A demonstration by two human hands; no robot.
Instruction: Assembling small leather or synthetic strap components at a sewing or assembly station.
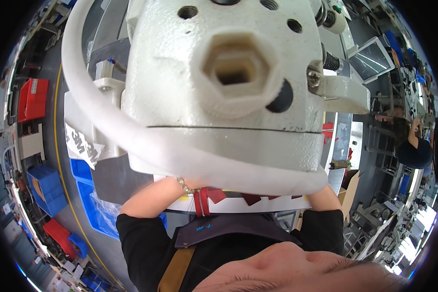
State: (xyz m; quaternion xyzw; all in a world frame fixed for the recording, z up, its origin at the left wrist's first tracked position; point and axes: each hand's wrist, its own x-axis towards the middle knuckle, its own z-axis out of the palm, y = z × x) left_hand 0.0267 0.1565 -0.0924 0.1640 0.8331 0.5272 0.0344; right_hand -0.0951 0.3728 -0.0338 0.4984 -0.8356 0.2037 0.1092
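A large white machine head (224, 117), which looks like a sewing machine, fills the middle of the view and hides most of both hands. My left hand (193, 183) shows only a sliver past a beaded bracelet; its fingers are out of sight behind the machine. Of my right arm only the forearm (326, 198) shows, reaching in under a thick white tube (219, 168). Long red strips (202, 200) hang over the table's near edge beside my left wrist. Red and dark red fabric pieces (250, 198) lie along that edge. Whether either hand touches them is hidden.
Blue bins (90, 207), one holding clear plastic, stand left of the table (238, 205). An open cardboard box (349, 194) is at the right. A co-worker (413, 148) sits farther right. Red crates (33, 100) stand beyond a yellow floor line at the left.
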